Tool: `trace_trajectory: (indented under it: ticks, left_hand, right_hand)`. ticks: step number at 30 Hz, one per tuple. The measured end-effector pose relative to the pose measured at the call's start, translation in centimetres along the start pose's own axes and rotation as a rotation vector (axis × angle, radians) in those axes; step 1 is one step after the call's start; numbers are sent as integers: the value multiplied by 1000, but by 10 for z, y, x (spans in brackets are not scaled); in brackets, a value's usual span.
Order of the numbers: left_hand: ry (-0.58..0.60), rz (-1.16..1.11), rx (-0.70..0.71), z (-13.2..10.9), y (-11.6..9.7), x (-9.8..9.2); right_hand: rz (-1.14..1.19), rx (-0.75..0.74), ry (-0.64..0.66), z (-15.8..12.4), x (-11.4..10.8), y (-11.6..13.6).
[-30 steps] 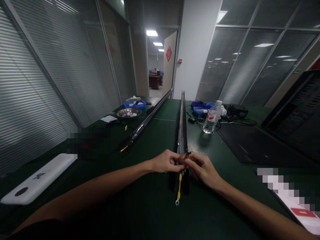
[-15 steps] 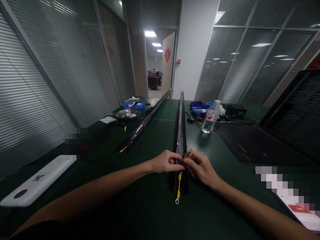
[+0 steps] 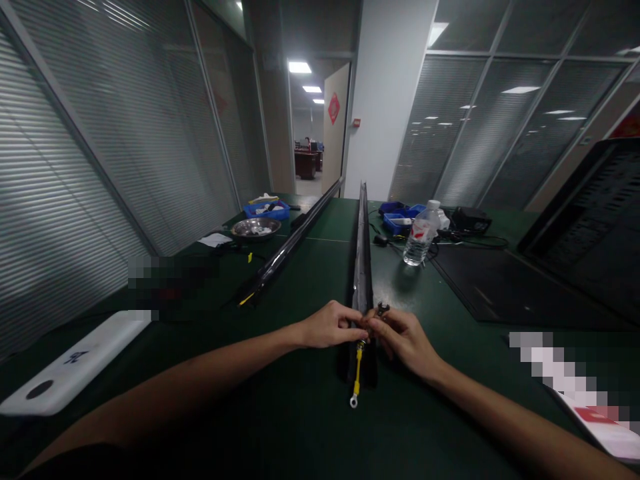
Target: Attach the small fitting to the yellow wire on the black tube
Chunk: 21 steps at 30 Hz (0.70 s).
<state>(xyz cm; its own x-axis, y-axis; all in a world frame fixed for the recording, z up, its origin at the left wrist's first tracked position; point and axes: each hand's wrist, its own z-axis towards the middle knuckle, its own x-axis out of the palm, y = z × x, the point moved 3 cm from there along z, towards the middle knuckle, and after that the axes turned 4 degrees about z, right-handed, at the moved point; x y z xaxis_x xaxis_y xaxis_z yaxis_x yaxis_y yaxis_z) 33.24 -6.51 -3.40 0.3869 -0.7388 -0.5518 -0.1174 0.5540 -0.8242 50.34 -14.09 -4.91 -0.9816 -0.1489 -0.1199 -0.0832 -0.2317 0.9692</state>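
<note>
A long dark rail [image 3: 363, 267] runs away from me along the green table. At its near end my left hand [image 3: 336, 325] and my right hand [image 3: 400, 335] meet, fingertips touching or nearly so. My left fingers are pinched over the rail; what lies between them is too small to tell. In my right hand is a small metal tool [image 3: 383, 309], its forked end showing above the fingers. A yellow lead [image 3: 359, 370] with a metal ring terminal [image 3: 354, 401] sticks out toward me below the hands.
A second dark rail [image 3: 285, 255] lies to the left, near a steel bowl [image 3: 257, 229] and a blue tray [image 3: 267, 211]. At right are a water bottle [image 3: 421, 235], blue bins [image 3: 397, 223] and a black mat [image 3: 515, 287]. A white case [image 3: 77, 360] sits at left.
The forked metal end in my right hand has turned and shows more clearly above the fingers. My left hand stays almost where it was.
</note>
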Motion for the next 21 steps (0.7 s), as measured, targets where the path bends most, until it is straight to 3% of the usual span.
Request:
trace_trajectory:
  ticks: [8,17,21]
  left_hand:
    - [81,-140,-74,0,-1,3]
    - [63,-233,-104,0,12,1]
    - [53,-284,-118,1,12,0]
  right_hand:
    - [-15,-82,75,-2,1,6]
    - [-332,-349,59,-6,5,19]
    - [-371,-384,61,-6,7,22]
